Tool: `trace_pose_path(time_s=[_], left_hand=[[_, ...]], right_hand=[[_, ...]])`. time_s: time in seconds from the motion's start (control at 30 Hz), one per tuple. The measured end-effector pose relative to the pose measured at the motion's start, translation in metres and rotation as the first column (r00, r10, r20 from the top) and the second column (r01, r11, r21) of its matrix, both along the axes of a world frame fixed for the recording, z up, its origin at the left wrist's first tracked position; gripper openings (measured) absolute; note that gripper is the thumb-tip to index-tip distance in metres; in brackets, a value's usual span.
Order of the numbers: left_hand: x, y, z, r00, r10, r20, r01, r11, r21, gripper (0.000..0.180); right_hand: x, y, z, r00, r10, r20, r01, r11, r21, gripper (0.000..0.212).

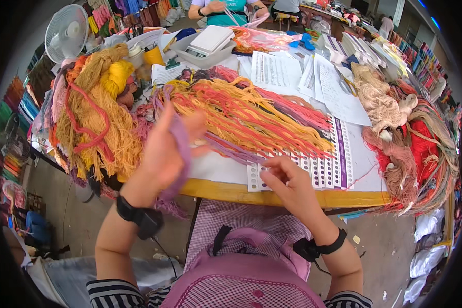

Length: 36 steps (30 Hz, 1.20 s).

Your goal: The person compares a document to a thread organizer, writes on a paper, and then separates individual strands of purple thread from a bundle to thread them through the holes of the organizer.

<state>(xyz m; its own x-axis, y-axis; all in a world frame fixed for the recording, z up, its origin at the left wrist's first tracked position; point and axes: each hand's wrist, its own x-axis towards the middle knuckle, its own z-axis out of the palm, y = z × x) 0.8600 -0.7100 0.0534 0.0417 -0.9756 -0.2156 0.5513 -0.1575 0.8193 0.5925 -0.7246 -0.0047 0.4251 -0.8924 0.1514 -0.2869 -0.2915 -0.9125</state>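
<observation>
Pink cloth [241,287] cropped below, purple yarn [181,149] blurred across left hand [160,151]

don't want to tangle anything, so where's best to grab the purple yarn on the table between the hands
Probably best pinched near its right end, coming from the near side. There the purple yarn lies as a slim bundle over the punched cards, with the right hand close by; along its far side, yellow and coral yarn crowds it.

The person's two hands [161,159] [291,186], one white fan [66,32], one scale [211,38], one grey bin [210,60] show.
</observation>
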Motion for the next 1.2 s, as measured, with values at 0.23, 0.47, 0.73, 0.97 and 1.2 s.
trace_pose_path(time_s=[0.23, 0.47, 0.73, 0.97, 1.2], left_hand=[[-0.082, 0.029, -0.026, 0.952, -0.235, 0.197, 0.253, 0.965, -0.071, 0.068], [-0.073, 0.033, -0.018, 0.888, -0.244, 0.39, 0.317, 0.939, -0.133, 0.028], [-0.084, 0.032, -0.03, 0.827, -0.056, 0.559, 0.238, 0.937, -0.258, 0.015], [-0.08, 0.028, -0.035, 0.931, -0.074, 0.356, 0.149, 0.971, -0.185, 0.017], [-0.087, 0.029, -0.034, 0.799, 0.044, 0.6, 0.186, 0.93, -0.316, 0.015]], right_hand=[[0.022, 0.013, 0.013, 0.864, 0.14, 0.483, -0.346, 0.862, 0.37, 0.016], [-0.004, 0.018, 0.006, 0.824, 0.022, 0.566, -0.3, 0.865, 0.403, 0.016], [-0.002, 0.015, 0.004, 0.824, 0.005, 0.567, -0.295, 0.858, 0.42, 0.012], [-0.001, 0.012, 0.004, 0.811, -0.055, 0.582, -0.232, 0.883, 0.407, 0.013], [0.003, 0.009, 0.0, 0.819, -0.03, 0.573, -0.282, 0.849, 0.447, 0.012]])
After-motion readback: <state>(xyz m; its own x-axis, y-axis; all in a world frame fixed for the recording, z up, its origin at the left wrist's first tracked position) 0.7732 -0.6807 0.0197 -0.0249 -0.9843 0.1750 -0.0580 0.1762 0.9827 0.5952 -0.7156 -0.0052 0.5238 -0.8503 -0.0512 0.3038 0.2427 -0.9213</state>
